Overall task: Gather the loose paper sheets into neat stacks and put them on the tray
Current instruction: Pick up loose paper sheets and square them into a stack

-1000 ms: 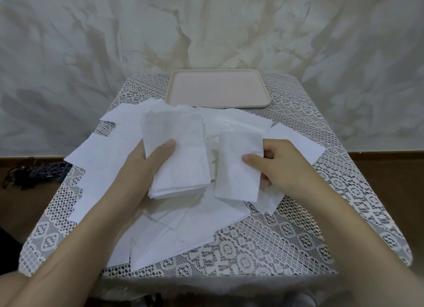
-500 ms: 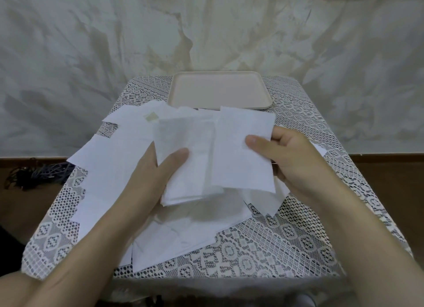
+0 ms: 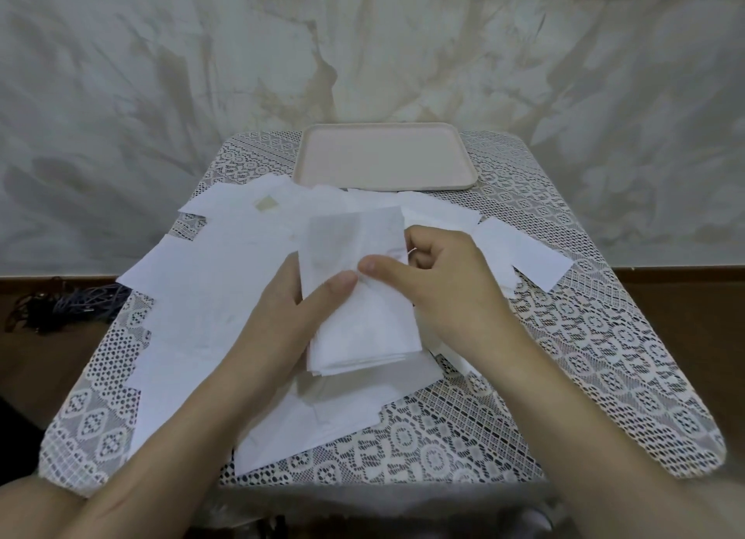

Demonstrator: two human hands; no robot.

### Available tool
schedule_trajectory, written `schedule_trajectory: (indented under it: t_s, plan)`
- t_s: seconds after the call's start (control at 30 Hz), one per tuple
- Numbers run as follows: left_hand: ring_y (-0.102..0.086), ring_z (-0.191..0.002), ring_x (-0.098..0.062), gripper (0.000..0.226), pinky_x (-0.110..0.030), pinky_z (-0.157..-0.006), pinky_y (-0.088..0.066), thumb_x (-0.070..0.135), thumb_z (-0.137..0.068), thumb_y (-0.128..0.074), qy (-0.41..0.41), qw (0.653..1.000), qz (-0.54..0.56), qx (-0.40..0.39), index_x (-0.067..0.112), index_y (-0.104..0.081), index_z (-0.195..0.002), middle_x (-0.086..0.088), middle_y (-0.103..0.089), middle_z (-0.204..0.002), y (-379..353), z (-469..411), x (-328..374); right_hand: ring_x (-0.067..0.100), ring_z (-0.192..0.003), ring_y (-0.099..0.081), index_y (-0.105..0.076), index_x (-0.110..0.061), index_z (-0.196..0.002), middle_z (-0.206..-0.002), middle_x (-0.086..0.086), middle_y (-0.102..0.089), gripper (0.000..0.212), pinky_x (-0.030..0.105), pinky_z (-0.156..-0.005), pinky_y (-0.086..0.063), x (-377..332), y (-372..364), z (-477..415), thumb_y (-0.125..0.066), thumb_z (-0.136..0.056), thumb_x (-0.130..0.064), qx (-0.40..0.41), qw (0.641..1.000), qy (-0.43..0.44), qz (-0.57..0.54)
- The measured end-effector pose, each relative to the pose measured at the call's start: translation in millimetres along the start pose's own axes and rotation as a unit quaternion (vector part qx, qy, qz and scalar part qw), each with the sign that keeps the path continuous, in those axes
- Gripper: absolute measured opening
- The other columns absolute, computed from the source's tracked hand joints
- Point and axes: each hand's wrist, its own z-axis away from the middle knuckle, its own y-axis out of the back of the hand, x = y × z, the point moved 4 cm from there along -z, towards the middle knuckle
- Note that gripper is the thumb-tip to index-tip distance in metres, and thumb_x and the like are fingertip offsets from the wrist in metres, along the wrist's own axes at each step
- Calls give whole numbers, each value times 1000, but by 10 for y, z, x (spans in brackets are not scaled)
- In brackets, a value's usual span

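A small stack of white paper sheets (image 3: 363, 321) is held just above the table's middle. My left hand (image 3: 290, 309) grips its left edge, thumb on top. My right hand (image 3: 439, 280) pinches its right side, thumb on the top sheet beside the left thumb. Loose white sheets (image 3: 209, 280) lie spread over the lace-covered table, mostly to the left and under the stack, with one sheet (image 3: 520, 256) out to the right. The pale pink tray (image 3: 387, 155) sits at the table's far edge with nothing on it.
The small table (image 3: 584, 377) wears a white lace cloth and ends close on every side. A patterned wall stands right behind the tray. Dark cables (image 3: 60, 305) lie on the floor to the left.
My right hand has carried the single sheet leftward and laid it on the stack in my left hand. Both thumbs now meet on top of the stack.
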Motion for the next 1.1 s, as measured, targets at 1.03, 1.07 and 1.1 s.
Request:
schedule_trajectory:
  t_s: [1.03, 1.07, 1.1]
  plan:
    - [-78, -99, -16, 27, -32, -78, -57, 31, -102, -62, 54, 995, 27, 75, 26, -66, -128, 5, -81, -111, 153, -51, 11, 15, -81, -61, -62, -25, -86, -84, -8, -64, 31, 31, -63, -41, 487, 615, 189, -72, -86, -54, -5, 929, -137, 343]
    - [-78, -100, -16, 27, -33, -79, -56, 31, -102, -62, 55, 995, 27, 77, 26, -66, -128, 5, -81, -111, 155, -51, 11, 16, -81, -61, -62, -26, -86, -82, -9, -63, 27, 31, -64, -41, 489, 582, 191, -72, -88, -51, -5, 934, -125, 335]
    - [-78, -100, -17, 27, -33, -79, -56, 31, -102, -62, 55, 995, 27, 77, 26, -66, -128, 5, -81, -110, 159, -49, 11, 15, -77, -59, -61, -26, -86, -79, -9, -61, 25, 31, -63, -40, 489, 545, 190, -72, -89, -48, -7, 939, -112, 325]
